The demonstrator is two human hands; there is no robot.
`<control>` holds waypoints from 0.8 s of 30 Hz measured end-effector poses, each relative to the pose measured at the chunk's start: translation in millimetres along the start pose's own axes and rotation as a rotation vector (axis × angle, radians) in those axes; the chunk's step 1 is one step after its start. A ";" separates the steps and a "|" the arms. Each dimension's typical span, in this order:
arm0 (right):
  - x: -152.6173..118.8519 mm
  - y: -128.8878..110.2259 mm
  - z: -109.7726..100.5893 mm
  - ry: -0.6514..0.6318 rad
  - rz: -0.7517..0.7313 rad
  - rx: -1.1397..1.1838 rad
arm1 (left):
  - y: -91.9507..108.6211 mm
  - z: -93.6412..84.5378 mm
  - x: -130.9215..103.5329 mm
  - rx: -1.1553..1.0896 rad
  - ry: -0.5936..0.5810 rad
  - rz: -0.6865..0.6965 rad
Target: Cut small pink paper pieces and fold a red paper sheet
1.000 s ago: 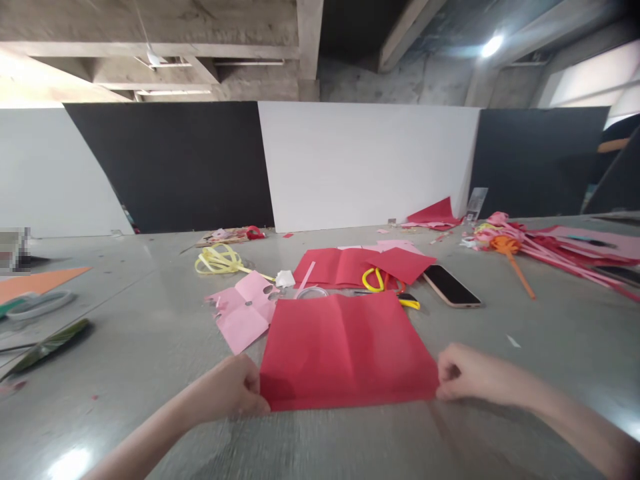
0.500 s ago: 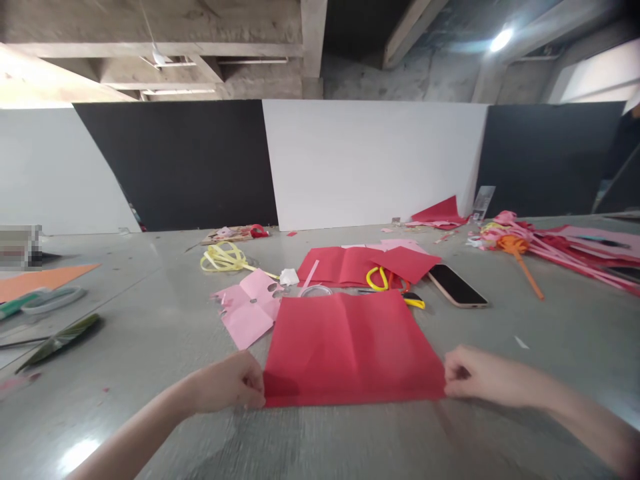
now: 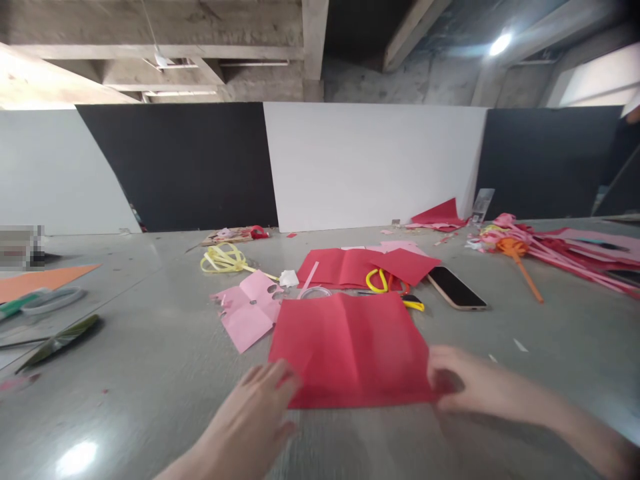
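Covering the near-left corner: the left hand [image 3: 250, 419] is overlapping the red paper sheet [image 3: 345, 353], its blurred fingers standing loosely apart and half curled, gripping nothing visible; whether they are touching the paper cannot be told.
Near-right corner: the right hand [image 3: 463, 381] is curving at the sheet's edge, its thumb and fingers leaving a gap behind the tips; blur is hiding whether those tips are pinching the paper.
Red sheet: it is lying between the two hands on the grey table [image 3: 360, 443], showing creases and stretching away from them.
Pink cut paper: a pink sheet with cut-out holes [image 3: 245, 321] is lying just beyond the left hand, meeting the red sheet's left side.
Scissors: yellow-handled scissors [image 3: 369, 280] are resting past the sheet's far edge, between the hands' lines.
Smartphone: a dark-screened phone [image 3: 457, 289] is lying beyond the right hand.
Folded red paper: a creased piece [image 3: 323, 267] is sitting farther out, between the hands' lines.
Yellow ribbon: a looped bundle [image 3: 220, 267] is resting beyond the pink paper, on the left hand's side.
White panel: an upright board [image 3: 375, 167] is standing farthest, facing both hands.
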State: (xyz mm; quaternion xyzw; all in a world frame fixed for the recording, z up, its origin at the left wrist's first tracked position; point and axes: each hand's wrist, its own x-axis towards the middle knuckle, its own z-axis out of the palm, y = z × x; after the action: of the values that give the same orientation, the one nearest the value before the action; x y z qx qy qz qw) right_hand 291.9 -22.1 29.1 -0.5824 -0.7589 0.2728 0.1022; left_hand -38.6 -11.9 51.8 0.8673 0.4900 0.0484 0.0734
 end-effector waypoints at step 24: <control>29.6 -50.0 64.4 0.301 -0.095 0.066 | 35.4 44.6 39.9 -0.346 0.066 0.083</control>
State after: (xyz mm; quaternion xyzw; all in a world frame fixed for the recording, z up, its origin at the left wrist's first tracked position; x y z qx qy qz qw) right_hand 211.1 -21.9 -2.6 -0.5767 -0.7523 0.2019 0.2465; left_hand 18.8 0.8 14.6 0.8592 0.4401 0.1634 0.2033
